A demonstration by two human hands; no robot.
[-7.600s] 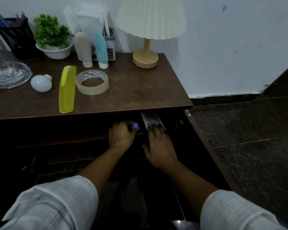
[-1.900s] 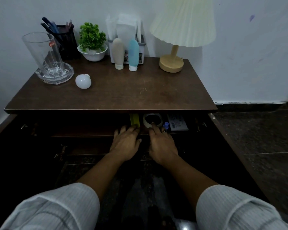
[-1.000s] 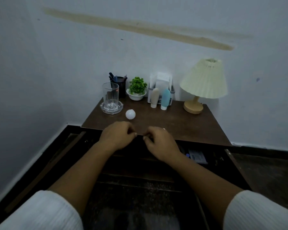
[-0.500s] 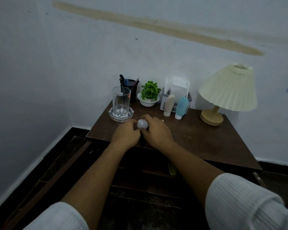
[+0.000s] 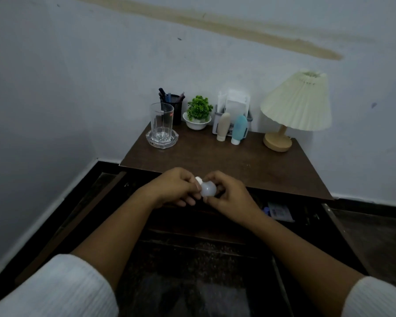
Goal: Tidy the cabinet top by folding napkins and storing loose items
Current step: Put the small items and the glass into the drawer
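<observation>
Lifted off the cabinet top (image 5: 226,161), bulb (image 5: 208,189) sits between both hands (image 5: 206,191).

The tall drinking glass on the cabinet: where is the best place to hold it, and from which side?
Probably around the middle of the tall drinking glass, coming from the front or from its left. It stands upright in a glass ashtray, so lift straight up. The pen holder stands close behind it, the potted plant to its right.

Cabinet top (image 5: 226,156) looks like dark matt wood, a bit scuffed. The glass (image 5: 161,121) is clear and shiny, the lamp (image 5: 297,104) has pleated cloth-like shade on pale wood, bulb (image 5: 208,190) is frosted white.
</observation>
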